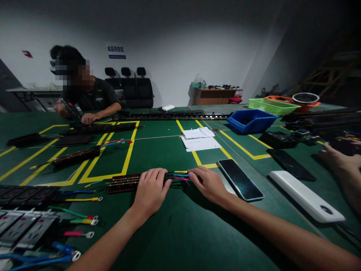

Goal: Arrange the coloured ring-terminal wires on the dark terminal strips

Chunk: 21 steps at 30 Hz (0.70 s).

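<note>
A long dark strip (124, 182) with copper bars and coloured wires lies across the green table (175, 233) in front of me. My left hand (151, 189) rests on the strip's right end, fingers curled over it. My right hand (208, 183) pinches the bundle of yellow, blue and red wires (179, 175) that leaves that end. The two hands are a short gap apart.
A phone (240, 179) lies just right of my right hand, then a white power bank (306, 195) and a second dark phone (290, 164). Papers (199, 138), a blue bin (251, 120), more strips and loose wires (79, 220) surround. A seated person (90, 98) works far left; another's hand (342, 160) shows right.
</note>
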Available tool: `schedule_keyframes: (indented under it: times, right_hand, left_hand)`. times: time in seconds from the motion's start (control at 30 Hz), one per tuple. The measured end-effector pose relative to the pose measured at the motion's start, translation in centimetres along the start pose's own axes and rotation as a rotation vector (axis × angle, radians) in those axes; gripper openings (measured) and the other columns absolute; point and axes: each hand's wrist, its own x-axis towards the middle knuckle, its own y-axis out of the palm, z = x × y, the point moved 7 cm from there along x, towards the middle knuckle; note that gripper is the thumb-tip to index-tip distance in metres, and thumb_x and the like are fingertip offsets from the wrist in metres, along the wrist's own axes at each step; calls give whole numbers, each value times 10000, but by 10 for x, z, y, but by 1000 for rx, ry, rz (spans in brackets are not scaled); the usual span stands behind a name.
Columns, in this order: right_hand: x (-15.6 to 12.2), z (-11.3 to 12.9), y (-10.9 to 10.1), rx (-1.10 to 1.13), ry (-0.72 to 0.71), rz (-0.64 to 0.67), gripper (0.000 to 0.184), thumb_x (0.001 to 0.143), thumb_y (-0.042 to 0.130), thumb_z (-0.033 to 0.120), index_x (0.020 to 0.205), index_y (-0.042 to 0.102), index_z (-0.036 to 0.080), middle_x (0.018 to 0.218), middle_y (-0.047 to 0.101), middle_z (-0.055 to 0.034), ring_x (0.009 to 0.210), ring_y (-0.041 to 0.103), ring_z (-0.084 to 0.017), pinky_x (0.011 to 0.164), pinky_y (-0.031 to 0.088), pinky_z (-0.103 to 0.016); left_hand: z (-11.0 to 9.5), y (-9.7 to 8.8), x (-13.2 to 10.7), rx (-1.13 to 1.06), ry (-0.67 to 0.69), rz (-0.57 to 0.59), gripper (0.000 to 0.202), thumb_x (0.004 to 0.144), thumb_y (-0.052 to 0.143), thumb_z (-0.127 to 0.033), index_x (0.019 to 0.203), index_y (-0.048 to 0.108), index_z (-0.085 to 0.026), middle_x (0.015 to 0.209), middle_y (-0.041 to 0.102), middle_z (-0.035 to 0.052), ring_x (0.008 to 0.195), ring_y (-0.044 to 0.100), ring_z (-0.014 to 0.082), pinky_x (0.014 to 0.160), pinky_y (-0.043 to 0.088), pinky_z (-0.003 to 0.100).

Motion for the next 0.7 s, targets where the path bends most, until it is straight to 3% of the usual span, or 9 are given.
schedule_keyframes:
  times: [0.1,0.3,0.5,0.7]
  right_hand:
    - [0,-2,-3,23,35,-55,326,1044,441,409,1159,677,214,1003,723,-71,837,662,-205,727,443,-311]
    - [0,-5,-4,57,12,-62,308,1026,474,410,1106,687,202,876,669,-53,729,607,-188,677,427,-308]
    - [-5,10,-5,228,-194,-13,524,1011,492,339,1509,437,186,937,616,-60,760,580,-187,672,467,-306]
    - [-3,-1,-12,166,-41,-175,325,1008,486,312,1259,641,176,866,599,-49,713,577,-174,663,452,-296]
  left_hand:
    - [0,0,0,3,7,-14,291,1038,443,-349,1207,621,-192,1213,692,105,1143,621,289,975,474,498]
    - [1,1,0,-3,2,-17,295,1040,441,-361,1200,620,-191,1213,689,113,1139,620,289,973,471,488]
    - [3,2,0,3,2,-40,317,1038,432,-375,1209,622,-187,1210,693,118,1144,618,297,973,469,494]
    - [4,3,0,-6,6,-31,319,1042,431,-375,1206,623,-179,1208,693,119,1140,620,297,970,472,498]
